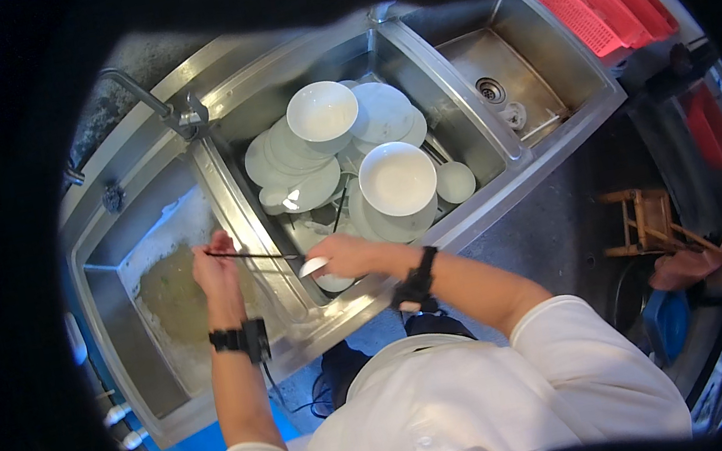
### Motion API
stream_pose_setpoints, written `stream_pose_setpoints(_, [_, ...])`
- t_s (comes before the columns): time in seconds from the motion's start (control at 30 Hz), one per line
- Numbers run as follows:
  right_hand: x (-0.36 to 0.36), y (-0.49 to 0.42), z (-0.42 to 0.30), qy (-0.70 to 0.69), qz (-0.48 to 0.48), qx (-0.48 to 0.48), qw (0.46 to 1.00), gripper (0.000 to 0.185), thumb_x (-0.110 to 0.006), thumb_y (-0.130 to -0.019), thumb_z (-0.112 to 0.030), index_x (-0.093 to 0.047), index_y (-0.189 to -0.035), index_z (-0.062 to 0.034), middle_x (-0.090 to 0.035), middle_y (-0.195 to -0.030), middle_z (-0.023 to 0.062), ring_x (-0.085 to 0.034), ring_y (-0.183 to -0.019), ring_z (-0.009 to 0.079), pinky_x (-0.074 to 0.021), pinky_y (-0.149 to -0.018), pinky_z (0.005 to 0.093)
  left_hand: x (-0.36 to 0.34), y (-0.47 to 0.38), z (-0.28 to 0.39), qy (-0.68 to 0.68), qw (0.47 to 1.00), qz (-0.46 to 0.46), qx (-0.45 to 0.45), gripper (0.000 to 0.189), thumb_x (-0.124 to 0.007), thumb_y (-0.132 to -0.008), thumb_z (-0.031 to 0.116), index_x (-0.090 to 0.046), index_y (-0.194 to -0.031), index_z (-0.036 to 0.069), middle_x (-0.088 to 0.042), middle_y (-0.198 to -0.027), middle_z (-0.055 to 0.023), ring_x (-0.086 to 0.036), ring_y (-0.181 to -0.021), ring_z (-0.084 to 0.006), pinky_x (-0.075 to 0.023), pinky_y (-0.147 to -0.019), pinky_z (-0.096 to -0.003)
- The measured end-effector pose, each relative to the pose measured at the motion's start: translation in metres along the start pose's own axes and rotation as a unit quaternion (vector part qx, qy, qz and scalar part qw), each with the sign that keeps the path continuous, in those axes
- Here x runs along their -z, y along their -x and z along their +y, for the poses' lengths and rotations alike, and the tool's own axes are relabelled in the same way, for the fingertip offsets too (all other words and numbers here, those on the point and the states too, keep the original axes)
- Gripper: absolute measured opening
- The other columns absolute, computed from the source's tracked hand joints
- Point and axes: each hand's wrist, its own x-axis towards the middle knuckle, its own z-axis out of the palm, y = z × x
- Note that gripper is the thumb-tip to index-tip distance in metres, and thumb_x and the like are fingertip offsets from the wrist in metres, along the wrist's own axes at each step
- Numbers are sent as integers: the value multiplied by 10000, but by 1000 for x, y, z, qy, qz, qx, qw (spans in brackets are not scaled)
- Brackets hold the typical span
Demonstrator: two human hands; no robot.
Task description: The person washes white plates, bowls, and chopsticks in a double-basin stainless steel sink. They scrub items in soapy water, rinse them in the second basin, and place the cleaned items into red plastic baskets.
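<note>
My left hand (214, 269) is over the left sink basin, which holds murky, foamy water (177, 294). It grips the end of dark chopsticks (250, 254), whose other ends reach towards my right hand. My right hand (346, 255), at the front left of the middle basin, holds a small white piece of tableware (314, 266), perhaps a spoon. Whether it also touches the chopsticks is hard to tell. Under that hand, a white dish (335, 282) is partly hidden. Stacked white plates (280, 156) fill the middle basin, with one white bowl (322, 111) behind another white bowl (398, 179).
A tap (187, 122) stands behind the divider of the left and middle basins. The right basin (521, 63) has a drain and a white item in it. Red plastic baskets (606, 12) are at the far right. A wooden stool (650, 219) stands on the floor.
</note>
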Motion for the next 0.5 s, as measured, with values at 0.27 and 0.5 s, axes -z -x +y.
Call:
stream_pose_setpoints(0.27, [128, 114, 115, 58, 390, -280, 875, 215, -633, -804, -179, -651, -900, 13, -652, -836, 215, -634, -794, 351, -486, -698, 425, -18, 22, -79, -723, 635, 78, -262, 710, -621, -819, 332, -313, -1352, -23, -452, -1257, -283, -487, -1133, -382, -423, -958, -441])
stream_pose_setpoints(0.5, [189, 112, 201, 179, 283, -418, 844, 252, -594, -775, -162, -658, -896, 50, -639, -957, 270, -611, -929, 420, -485, -798, 461, -67, 72, -64, -812, 547, 99, -178, 886, -702, -727, 372, -236, -1407, 46, -361, -1333, -270, -412, -1204, -401, -410, -965, -462])
